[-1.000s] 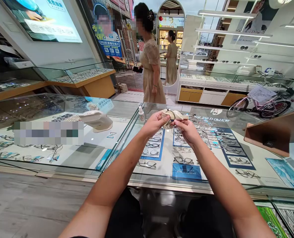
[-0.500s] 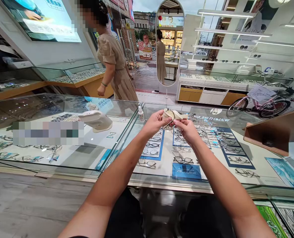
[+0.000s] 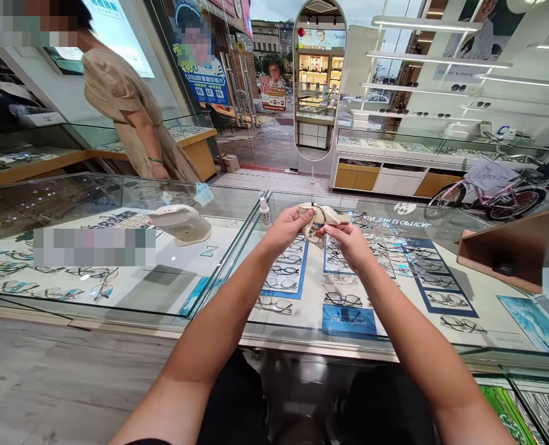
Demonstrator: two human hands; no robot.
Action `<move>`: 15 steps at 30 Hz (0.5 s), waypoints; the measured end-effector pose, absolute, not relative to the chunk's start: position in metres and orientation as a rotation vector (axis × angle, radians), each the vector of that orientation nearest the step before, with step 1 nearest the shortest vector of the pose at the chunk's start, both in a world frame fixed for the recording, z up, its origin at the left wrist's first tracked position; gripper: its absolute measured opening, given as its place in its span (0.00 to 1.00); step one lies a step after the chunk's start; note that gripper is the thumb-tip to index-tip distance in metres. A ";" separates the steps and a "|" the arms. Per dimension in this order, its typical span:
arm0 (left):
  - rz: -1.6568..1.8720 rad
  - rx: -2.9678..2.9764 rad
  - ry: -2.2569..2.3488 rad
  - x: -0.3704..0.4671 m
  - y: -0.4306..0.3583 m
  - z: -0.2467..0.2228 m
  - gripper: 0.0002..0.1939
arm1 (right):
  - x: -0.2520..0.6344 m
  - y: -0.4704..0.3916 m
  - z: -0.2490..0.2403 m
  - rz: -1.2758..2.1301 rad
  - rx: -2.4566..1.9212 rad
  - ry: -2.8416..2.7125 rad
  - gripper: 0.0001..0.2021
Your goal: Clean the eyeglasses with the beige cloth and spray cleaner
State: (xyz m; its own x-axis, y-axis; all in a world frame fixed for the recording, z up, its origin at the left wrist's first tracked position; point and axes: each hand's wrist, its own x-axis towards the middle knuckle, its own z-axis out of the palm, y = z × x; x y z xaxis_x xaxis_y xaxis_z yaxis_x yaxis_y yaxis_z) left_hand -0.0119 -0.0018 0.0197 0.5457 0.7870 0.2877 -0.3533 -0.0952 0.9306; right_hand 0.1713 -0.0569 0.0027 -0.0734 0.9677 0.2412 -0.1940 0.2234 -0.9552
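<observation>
Spanning the lower centre: glass counter (image 3: pixel 302 347), eyeglasses displayed inside. Above it, centre of frame: left hand (image 3: pixel 289 228), thumb and fingers closed on a pale cloth (image 3: pixel 335 215), bunched against a thin dark frame (image 3: pixel 324 216), probably eyeglasses; right hand (image 3: pixel 349 242), fingertips pinched, seemingly on the frame's lower edge, contact partly hidden. Status: handling judged in progress, neither piece set down; amount done or left, not discernible. Beyond, left of the hands: white bottle (image 3: pixel 265 214), upright. Farthest, upper centre: oval mirror (image 3: pixel 319 133).
</observation>
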 end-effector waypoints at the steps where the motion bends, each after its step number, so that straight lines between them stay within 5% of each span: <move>1: 0.987 1.344 0.394 -0.012 -0.002 0.020 0.24 | 0.172 -0.056 0.003 1.182 -0.854 -1.239 0.15; 15: 1.088 1.181 0.445 0.001 -0.005 0.014 0.28 | 0.163 -0.055 -0.003 1.215 -0.821 -1.189 0.17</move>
